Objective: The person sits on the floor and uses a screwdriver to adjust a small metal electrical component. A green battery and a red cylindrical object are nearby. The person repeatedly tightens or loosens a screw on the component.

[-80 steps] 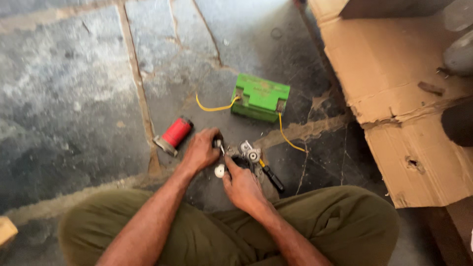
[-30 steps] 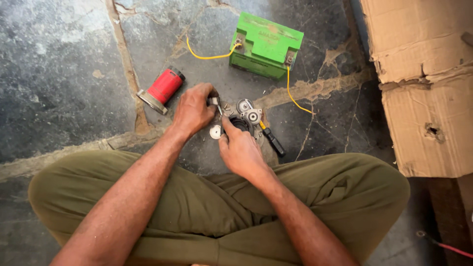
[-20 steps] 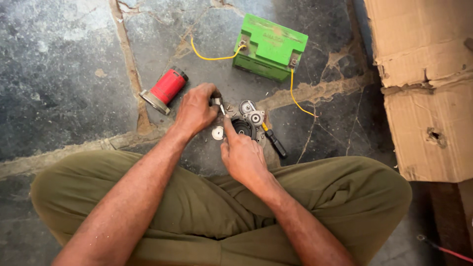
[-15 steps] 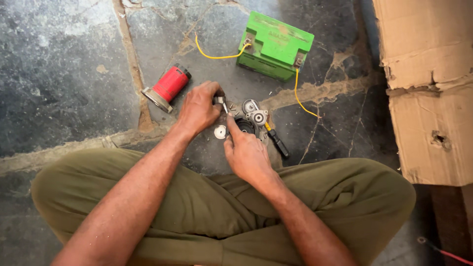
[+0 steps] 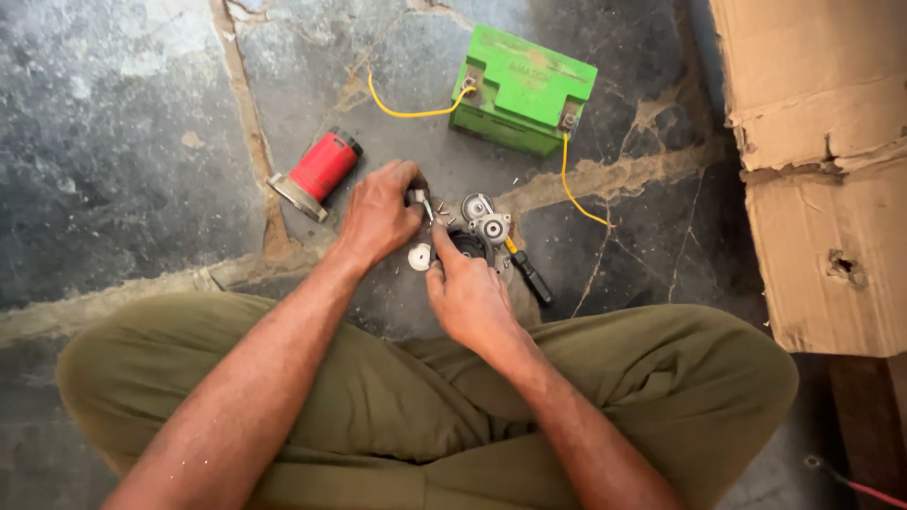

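I sit cross-legged on a stone floor. My left hand [image 5: 378, 215] pinches a small metal part [image 5: 420, 201] just above the floor. My right hand [image 5: 468, 295] reaches in beside it, its index finger touching the same small part near a round silver washer [image 5: 419, 257]. A grey metal motor assembly [image 5: 485, 225] lies right beside both hands. A black-handled screwdriver [image 5: 529, 274] lies to its right.
A green battery [image 5: 524, 90] with two yellow wires [image 5: 411, 111] stands further out. A red cylindrical part [image 5: 316, 172] lies to the left. A torn cardboard box [image 5: 822, 170] fills the right side. Tiny screws are scattered near the hands.
The view has shifted slightly and the battery now sits further right. Both hands stay at the same spot, fingers working the small part.
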